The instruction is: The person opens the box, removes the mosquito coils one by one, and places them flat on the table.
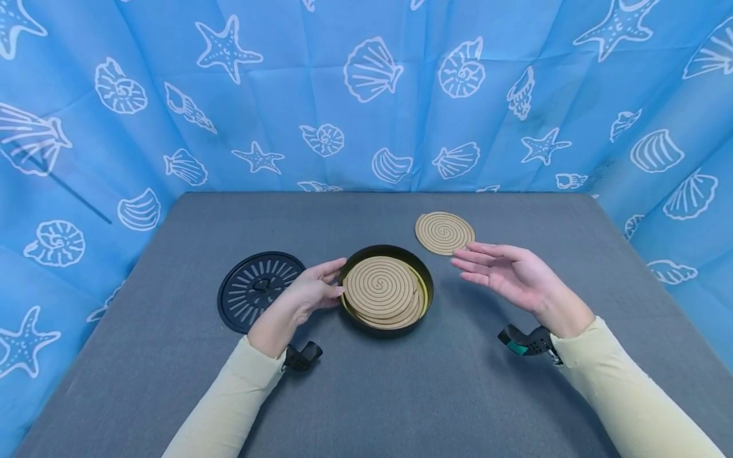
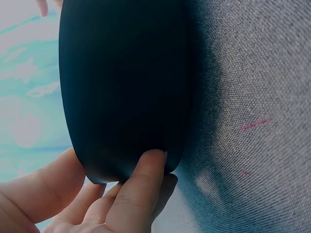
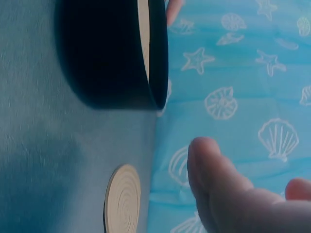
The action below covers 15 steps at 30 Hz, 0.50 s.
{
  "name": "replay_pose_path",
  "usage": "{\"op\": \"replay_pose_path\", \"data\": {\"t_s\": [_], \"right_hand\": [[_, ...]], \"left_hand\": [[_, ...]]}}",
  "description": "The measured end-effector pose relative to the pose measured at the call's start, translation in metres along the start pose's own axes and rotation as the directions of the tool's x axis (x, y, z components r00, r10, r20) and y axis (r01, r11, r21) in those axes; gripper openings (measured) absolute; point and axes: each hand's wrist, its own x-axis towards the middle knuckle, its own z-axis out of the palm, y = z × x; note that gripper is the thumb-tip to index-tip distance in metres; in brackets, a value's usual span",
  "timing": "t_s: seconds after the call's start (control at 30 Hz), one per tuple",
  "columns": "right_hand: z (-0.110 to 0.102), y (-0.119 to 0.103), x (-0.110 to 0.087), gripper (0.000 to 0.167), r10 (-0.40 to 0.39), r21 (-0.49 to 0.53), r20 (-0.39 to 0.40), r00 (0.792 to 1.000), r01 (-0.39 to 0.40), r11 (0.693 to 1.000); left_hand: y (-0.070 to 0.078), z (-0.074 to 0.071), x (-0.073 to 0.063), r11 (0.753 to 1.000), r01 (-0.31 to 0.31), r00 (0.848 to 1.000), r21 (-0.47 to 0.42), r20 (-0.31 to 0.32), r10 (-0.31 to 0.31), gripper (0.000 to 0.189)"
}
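A round black tin [image 1: 387,334] holds a stack of tan mosquito coils [image 1: 380,286], flat spirals piled a little unevenly, with a yellow edge showing inside the rim. My left hand [image 1: 312,289] grips the tin's left side. In the left wrist view, its fingers [image 2: 141,189] bend against the dark outer wall [image 2: 124,87]. To the right of the tin, my right hand [image 1: 509,270] hovers with fingers extended and holds nothing. Just beyond its fingertips, another mosquito coil [image 1: 444,233] lies flat on the table, also visible in the right wrist view.
A black slotted lid [image 1: 258,289] with a small central knob lies left of the tin, partly behind my left hand. Everything lies on a grey cloth-covered table [image 1: 401,401]. A blue curtain [image 1: 366,114] with white shells and starfish hangs behind and at both sides.
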Motion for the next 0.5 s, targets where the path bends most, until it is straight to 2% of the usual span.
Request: {"op": "replay_pose_path", "data": {"t_s": [0.13, 0.17, 0.3, 0.5], "right_hand": [[0.006, 0.006, 0.003, 0.065, 0.005, -0.071, 0.066, 0.998, 0.0, 0.997], [0.007, 0.007, 0.004, 0.059, 0.003, -0.078, 0.07, 0.998, 0.002, 0.997], [0.011, 0.012, 0.007, 0.056, 0.015, -0.12, 0.071, 0.997, -0.006, 0.993], [0.017, 0.017, 0.012, 0.065, 0.069, -0.198, 0.113, 0.991, -0.045, 0.979]], "left_hand": [[-0.001, 0.0, 0.001, 1.0, 0.005, 1.0, -0.004, -0.006, -0.005, 0.061], [-0.001, 0.0, 0.001, 1.0, 0.006, 1.0, -0.005, -0.006, -0.006, 0.061], [-0.002, -0.001, 0.002, 1.0, 0.007, 1.0, -0.001, -0.005, -0.007, 0.061], [-0.001, -0.001, 0.002, 1.0, 0.009, 1.0, 0.005, 0.0, -0.009, 0.061]]}}
